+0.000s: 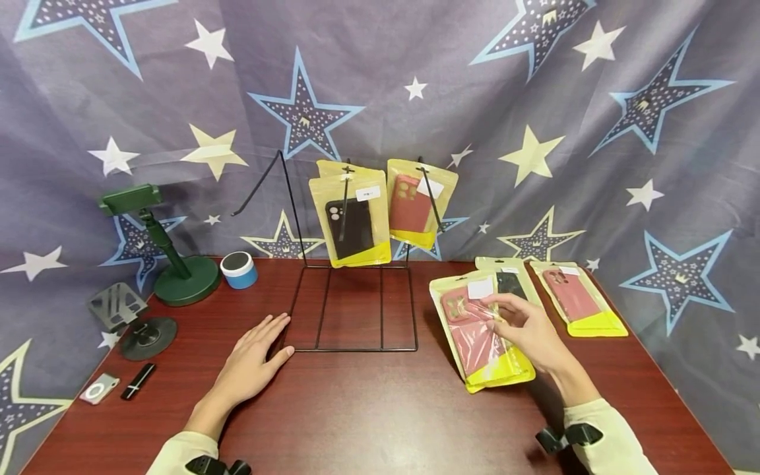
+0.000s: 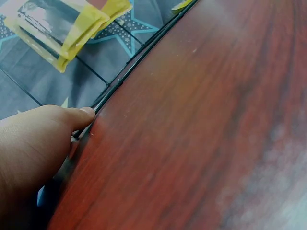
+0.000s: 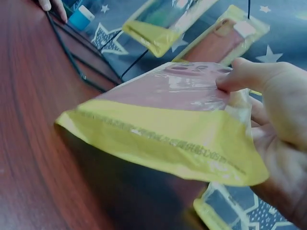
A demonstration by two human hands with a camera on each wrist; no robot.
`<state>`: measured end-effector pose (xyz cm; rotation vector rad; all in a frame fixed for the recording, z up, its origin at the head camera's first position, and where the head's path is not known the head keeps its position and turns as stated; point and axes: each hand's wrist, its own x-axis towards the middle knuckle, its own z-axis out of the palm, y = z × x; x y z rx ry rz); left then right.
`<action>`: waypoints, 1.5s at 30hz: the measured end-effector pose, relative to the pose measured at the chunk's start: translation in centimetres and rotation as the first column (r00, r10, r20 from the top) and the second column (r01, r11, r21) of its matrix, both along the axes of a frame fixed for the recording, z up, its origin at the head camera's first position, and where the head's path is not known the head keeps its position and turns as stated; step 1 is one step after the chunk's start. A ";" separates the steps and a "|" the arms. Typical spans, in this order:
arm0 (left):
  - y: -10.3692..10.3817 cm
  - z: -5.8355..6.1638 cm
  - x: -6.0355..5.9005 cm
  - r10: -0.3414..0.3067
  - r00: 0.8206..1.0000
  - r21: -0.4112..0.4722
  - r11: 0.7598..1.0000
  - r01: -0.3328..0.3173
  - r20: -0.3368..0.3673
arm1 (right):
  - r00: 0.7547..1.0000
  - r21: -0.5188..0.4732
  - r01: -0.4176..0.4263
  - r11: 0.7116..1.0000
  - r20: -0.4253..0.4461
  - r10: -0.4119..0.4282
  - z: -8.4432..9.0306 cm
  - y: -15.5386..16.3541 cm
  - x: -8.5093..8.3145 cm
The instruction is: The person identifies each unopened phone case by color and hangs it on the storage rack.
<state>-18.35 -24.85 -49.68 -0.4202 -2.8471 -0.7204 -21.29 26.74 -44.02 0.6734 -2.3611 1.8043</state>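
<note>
My right hand (image 1: pixel 531 330) pinches the right edge of a clear-and-yellow pouch holding a pink phone case (image 1: pixel 475 346). In the right wrist view this pouch (image 3: pixel 163 129) is tilted above the table, thumb on its front. My left hand (image 1: pixel 252 359) lies with straight fingers at the left front corner of a black wire display rack (image 1: pixel 356 350). The left wrist view shows the thumb (image 2: pixel 79 117) touching the rack's wire. Pouches hang from two of the rack's hooks: a black phone case (image 1: pixel 350 231) in front of another pouch, and a pink phone case (image 1: pixel 410 204) to the right.
Right of the held pouch lie a pouch with a dark case (image 1: pixel 510 282) and another with a pink case (image 1: pixel 576 297). At left stand a green phone stand (image 1: pixel 184 280), a blue-and-white round container (image 1: pixel 239 272), a dark stand (image 1: pixel 148 336) and two small gadgets.
</note>
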 end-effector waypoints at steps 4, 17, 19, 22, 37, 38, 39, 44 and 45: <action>-0.1 -0.1 0.0 0.002 1.000 -0.002 1.000 -0.002 0.001 | 0.999 -0.034 -0.034 0.999 -0.014 0.033 1.0 -0.7 0.5; -0.1 0.0 0.1 0.002 1.000 0.003 1.000 -0.002 0.008 | 0.957 -0.122 -0.206 0.971 -0.234 0.173 5.0 -4.3 3.5; -0.1 0.1 0.1 0.002 1.000 0.002 1.000 -0.002 0.007 | 0.936 -0.160 -0.262 0.952 -0.281 0.210 5.5 -4.7 3.7; -0.1 0.0 0.1 0.002 1.000 -0.001 1.000 -0.002 0.006 | 0.896 -0.202 -0.337 0.919 -0.368 0.248 6.2 -5.2 3.8; -0.1 -0.2 0.1 -0.002 1.000 -0.003 1.000 0.002 -0.007 | 0.841 -0.324 -0.396 0.859 -0.504 0.198 8.8 -6.9 2.9; -0.1 -0.2 0.1 -0.002 1.000 -0.002 1.000 0.002 -0.007 | 0.845 -0.328 -0.386 0.862 -0.500 0.189 8.8 -6.9 2.8; -0.1 -0.1 0.1 -0.002 1.000 0.000 1.000 0.002 -0.006 | 0.851 -0.331 -0.375 0.866 -0.494 0.179 8.8 -6.9 2.7; -0.1 0.0 0.1 0.001 1.000 -0.001 1.000 -0.001 0.001 | 0.880 -0.335 -0.319 0.887 -0.451 0.146 8.1 -7.0 1.9; -0.1 0.1 0.1 0.001 1.000 -0.001 1.000 -0.001 0.003 | 0.888 -0.329 -0.303 0.894 -0.439 0.139 8.0 -7.0 1.7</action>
